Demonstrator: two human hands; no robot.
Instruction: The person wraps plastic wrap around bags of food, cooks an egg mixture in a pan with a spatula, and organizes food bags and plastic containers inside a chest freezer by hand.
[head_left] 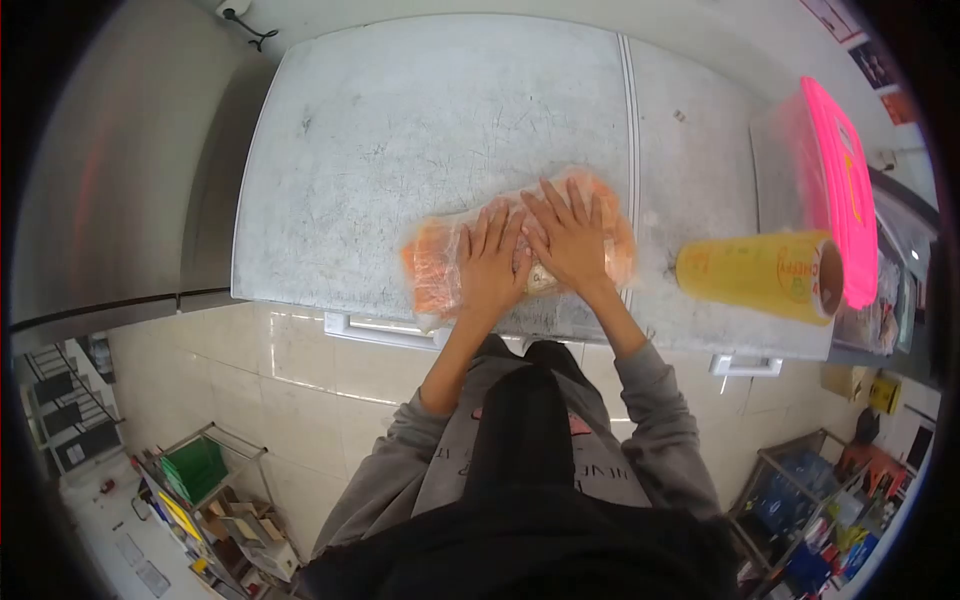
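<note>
An orange package in clear plastic wrap (432, 268) lies flat near the front edge of the white freezer top. What is inside the wrap I cannot make out. On its middle rests my left hand (490, 265), palm down with the fingers stretched out. My right hand (572, 240) presses flat just beside it, fingers spread, reaching toward the package's right part. The two hands nearly touch at the thumbs, and they hide the centre of the package. Right of it, a large roll of yellow cling film (745, 268) lies on its side, its hollow core facing right.
The scratched white freezer top (430, 110) has a seam on the right. A clear box with a pink lid (840, 180) stands at the right end. A steel cabinet (110, 170) is on the left. Behind me are racks with a green crate (195, 468) and a blue crate (800, 490).
</note>
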